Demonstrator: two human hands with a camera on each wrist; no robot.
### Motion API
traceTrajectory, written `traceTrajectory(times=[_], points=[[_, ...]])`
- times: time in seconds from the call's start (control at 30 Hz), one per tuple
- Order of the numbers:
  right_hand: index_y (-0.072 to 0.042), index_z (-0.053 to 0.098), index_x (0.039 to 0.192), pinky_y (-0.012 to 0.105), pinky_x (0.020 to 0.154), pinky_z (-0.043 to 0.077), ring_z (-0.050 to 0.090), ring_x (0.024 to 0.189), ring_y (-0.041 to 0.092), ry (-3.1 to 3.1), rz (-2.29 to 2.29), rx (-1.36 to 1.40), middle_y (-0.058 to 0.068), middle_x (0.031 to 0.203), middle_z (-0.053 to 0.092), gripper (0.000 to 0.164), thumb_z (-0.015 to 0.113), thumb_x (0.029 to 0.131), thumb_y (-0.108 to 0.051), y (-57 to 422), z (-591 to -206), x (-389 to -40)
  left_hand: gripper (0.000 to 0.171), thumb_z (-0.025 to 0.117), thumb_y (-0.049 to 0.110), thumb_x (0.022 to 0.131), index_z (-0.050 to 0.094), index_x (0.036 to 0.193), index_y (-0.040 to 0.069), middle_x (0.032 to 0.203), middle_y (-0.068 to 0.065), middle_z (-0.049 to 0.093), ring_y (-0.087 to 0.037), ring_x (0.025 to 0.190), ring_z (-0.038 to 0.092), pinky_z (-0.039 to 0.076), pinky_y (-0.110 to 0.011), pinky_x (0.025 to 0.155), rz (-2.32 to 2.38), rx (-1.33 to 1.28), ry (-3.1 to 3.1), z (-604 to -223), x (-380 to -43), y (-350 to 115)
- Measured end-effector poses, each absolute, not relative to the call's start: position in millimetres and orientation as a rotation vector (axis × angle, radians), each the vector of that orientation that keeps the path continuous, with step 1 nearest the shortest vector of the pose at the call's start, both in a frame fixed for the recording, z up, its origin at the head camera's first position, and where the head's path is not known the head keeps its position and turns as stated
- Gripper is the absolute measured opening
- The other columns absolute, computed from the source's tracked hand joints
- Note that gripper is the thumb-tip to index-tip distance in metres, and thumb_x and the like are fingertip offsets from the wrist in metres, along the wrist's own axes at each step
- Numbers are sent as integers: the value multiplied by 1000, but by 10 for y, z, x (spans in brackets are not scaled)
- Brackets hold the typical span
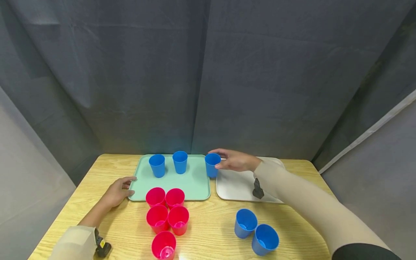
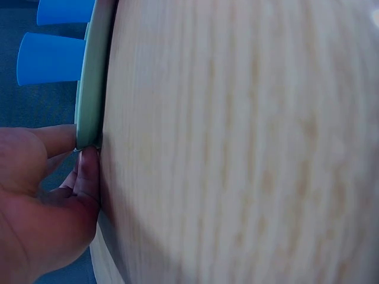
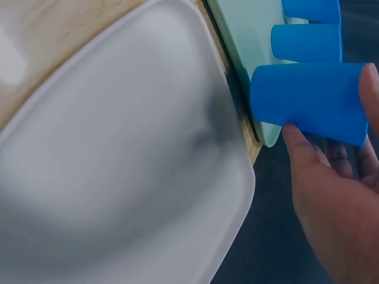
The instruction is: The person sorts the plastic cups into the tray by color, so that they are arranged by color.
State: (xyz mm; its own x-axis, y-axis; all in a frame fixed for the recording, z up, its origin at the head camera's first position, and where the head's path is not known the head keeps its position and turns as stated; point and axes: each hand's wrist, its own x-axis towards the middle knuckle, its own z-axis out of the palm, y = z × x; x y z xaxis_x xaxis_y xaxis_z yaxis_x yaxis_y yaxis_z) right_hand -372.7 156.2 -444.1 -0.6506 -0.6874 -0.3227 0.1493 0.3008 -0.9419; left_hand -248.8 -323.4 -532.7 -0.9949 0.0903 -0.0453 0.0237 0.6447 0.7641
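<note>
My right hand [image 1: 237, 160] holds a blue cup [image 1: 212, 168] by its side, thumb and fingers around it. The cup is upright at the right edge of the light green tray [image 1: 191, 187], next to the white tray [image 1: 235, 186]. Two more blue cups, one on the left [image 1: 158, 167] and one nearer the middle [image 1: 180, 163], stand upright on the green tray's back half. At that tray's left edge is my left hand [image 1: 116, 192]; the left wrist view shows its thumb and fingers pinching the rim [image 2: 89, 124].
In front of the green tray, several red cups [image 1: 158, 218] stand close together on the wooden table [image 1: 208, 224]. Front right are two blue cups, one farther back [image 1: 246, 225] and one nearer [image 1: 264, 241]. A dark curtain [image 1: 201, 79] hangs behind the table.
</note>
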Motion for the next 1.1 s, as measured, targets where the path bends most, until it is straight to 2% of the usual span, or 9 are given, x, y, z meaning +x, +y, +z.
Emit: traceTrajectory(times=[0.2, 0.4, 0.73, 1.1], points=[[-11, 37, 157, 45, 118, 38, 44, 142, 29, 1848, -1396, -480, 12, 160, 38, 67, 66, 98, 0, 1375, -4433, -3776, 51, 67, -2, 93, 54, 142, -8, 130, -31, 54, -40, 111, 57, 54, -42, 89, 1284, 102, 2792, -5317, -2474, -3236], [-9, 33, 157, 49, 121, 32, 44, 142, 30, 1796, -1422, -473, 16, 158, 40, 67, 64, 99, 2, 1175, -4452, -3818, 50, 66, -3, 94, 53, 142, -8, 130, -31, 54, -40, 112, 57, 54, -43, 90, 1293, 101, 2778, -5322, -2470, -3231], [-13, 34, 157, 52, 120, 33, 43, 142, 34, 1827, -1429, -406, 15, 156, 42, 71, 69, 96, -2, 931, -4513, -3861, 50, 67, -3, 94, 53, 142, -8, 131, -31, 53, -41, 113, 58, 54, -42, 88, 1304, 97, 2764, -5294, -2442, -3211], [-12, 33, 156, 52, 121, 32, 43, 141, 34, 1831, -1484, -341, 17, 154, 43, 70, 67, 97, 2, 881, -4585, -3892, 51, 66, -3, 95, 52, 143, -8, 132, -31, 52, -40, 112, 57, 55, -42, 88, 1299, 99, 2761, -5277, -2441, -3192]])
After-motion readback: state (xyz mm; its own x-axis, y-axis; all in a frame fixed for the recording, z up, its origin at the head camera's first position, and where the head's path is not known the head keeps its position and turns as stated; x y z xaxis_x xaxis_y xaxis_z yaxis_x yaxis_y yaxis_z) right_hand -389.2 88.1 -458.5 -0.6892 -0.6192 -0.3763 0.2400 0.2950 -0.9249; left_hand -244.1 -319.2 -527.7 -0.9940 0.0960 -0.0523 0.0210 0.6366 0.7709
